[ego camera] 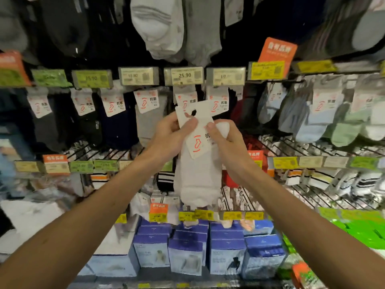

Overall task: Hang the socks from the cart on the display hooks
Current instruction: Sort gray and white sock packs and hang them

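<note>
White socks [198, 180] on a white card header [195, 115] (its hanging hole is seen near the top) are held up in front of the display, just below the 25.90 price tag [184, 75]. The card is pinched by the left hand [168, 132], thumb on its face. The pack's upper right edge is gripped by the right hand [227, 138], above the blue boxes [227, 251]

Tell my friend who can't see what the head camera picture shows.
Two hands hold a pack of white socks up to a shop's sock display: the left hand pinches its paper card near the hanging hole, the right hand grips the side. Behind hang rows of socks under price tags, with blue boxes below.
</note>
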